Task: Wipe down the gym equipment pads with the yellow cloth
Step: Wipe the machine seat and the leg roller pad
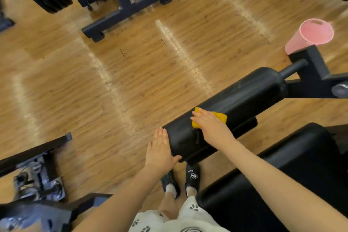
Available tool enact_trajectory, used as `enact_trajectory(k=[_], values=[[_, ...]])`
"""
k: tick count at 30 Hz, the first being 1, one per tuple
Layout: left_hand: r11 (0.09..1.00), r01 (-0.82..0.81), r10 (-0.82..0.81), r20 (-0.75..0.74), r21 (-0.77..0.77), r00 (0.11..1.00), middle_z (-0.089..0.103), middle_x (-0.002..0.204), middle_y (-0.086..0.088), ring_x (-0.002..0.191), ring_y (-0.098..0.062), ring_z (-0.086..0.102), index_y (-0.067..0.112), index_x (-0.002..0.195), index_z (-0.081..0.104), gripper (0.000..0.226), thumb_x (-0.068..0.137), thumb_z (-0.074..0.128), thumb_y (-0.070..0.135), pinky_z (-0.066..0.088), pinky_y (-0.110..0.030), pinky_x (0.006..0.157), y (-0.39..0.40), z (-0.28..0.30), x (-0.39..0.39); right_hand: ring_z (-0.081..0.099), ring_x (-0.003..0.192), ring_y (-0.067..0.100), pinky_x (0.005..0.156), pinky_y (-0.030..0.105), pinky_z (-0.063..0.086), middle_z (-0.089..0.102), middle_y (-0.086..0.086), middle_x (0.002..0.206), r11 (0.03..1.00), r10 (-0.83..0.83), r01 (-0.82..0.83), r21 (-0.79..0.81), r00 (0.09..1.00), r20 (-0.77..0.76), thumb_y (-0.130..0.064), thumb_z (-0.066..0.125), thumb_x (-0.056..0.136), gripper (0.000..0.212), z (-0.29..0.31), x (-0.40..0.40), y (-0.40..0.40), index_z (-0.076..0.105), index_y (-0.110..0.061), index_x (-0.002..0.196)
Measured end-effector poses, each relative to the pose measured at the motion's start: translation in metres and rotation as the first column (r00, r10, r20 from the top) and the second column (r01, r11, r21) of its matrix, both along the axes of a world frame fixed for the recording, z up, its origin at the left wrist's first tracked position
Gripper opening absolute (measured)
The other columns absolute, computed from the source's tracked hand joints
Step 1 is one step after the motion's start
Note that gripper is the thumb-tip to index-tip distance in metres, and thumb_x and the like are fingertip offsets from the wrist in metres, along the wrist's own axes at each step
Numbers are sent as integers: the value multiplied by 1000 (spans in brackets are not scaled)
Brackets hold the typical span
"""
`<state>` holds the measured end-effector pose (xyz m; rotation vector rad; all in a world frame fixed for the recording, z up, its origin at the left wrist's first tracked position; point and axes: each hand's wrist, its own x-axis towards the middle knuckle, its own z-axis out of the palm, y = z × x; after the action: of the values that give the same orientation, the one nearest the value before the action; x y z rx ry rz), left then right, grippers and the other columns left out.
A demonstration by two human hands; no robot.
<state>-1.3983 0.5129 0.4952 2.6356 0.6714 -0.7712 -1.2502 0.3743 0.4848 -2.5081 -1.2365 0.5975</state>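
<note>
pressing the folded yellow cloth (211, 117) flat under spread fingers, the right hand (211, 126) sits mid-length on the black cylindrical roller pad (244, 98). the left hand (160, 149), open-palmed, braces the pad's near end. its long axis runs up-right toward the frame, so unwiped length likely lies that way.

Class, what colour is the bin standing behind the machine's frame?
Pink; the bin shows in the head view, at upper right.

cloth (218, 116) yellow | roller pad (235, 103) black | cup (310, 35) pink | floor (131, 81) wood-grain
</note>
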Motion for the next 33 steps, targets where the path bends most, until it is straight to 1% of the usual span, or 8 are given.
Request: enact_trajectory(k=[3, 8, 14, 16, 19, 25, 30, 33], values=[[1000, -11, 11, 20, 2, 1000, -11, 158, -7, 145, -21, -11, 9, 149, -11, 105, 83, 58, 56, 5, -38, 119, 0, -1, -2, 24, 140, 17, 116, 33, 20, 36, 0, 148, 978, -206, 206, -12, 978, 24, 4, 50, 86, 54, 7, 61, -30, 45, -15, 136], [999, -40, 41, 40, -23, 998, -16, 157, -6, 144, -19, -14, 11, 148, -14, 106, 83, 57, 57, 4, -39, 119, 0, -7, -5, 18, 142, 26, 116, 45, 17, 31, 8, 150, 899, -402, 397, -186, 916, 12, 1, 40, 94, 43, 5, 165, -77, 45, -9, 135], [999, -40, 40, 29, -10, 999, -18, 156, -4, 144, -19, -14, 13, 148, -14, 105, 84, 56, 58, 5, -40, 119, 0, -8, -4, 30, 133, 38, 108, 49, 26, 47, 23, 133, 779, -587, 606, -163, 795, 151, -22, 45, 95, 35, 2, 173, -56, 54, 2, 118], [999, -41, 41, 30, -5, 999, -18, 156, -4, 144, -18, -14, 13, 148, -14, 105, 83, 55, 58, 4, -40, 119, -1, -8, -4, 44, 116, 40, 99, 47, 35, 57, 27, 113, 841, -512, 532, -99, 842, 173, -23, 48, 91, 32, 8, 140, -32, 60, 5, 102], [999, -46, 47, 43, -5, 998, -17, 157, -3, 144, -18, -13, 14, 148, -13, 105, 83, 56, 58, 3, -38, 118, -1, -9, -5, 52, 100, 31, 91, 43, 41, 64, 16, 98, 956, -285, 292, -33, 948, 144, -24, 50, 90, 25, 12, 70, 4, 64, -4, 95], [997, -64, 65, 47, -34, 997, -17, 157, -5, 144, -16, -12, 9, 148, -13, 106, 83, 56, 56, 5, -36, 119, -3, -9, -6, 21, 141, 24, 114, 38, 14, 41, 7, 144, 996, 81, -82, -47, 997, -9, -30, 41, 97, 44, 1, -52, 62, 43, -10, 136], [995, -94, 96, 58, -42, 994, -13, 157, -6, 145, -17, -10, 9, 148, -12, 108, 82, 60, 54, 6, -34, 119, -6, -11, -7, 23, 140, 21, 113, 34, 17, 37, 2, 147, 980, 196, -195, -41, 980, 24, -30, 41, 97, 43, -7, -25, 44, 41, -15, 137], [994, -103, 106, 60, -41, 993, -13, 157, -4, 144, -17, -11, 11, 148, -12, 109, 81, 62, 53, 3, -34, 118, -7, -9, -6, 37, 132, 20, 107, 34, 30, 50, 2, 136, 998, 59, -58, -17, 993, 103, -28, 50, 93, 36, -5, 24, 11, 53, -17, 127]])
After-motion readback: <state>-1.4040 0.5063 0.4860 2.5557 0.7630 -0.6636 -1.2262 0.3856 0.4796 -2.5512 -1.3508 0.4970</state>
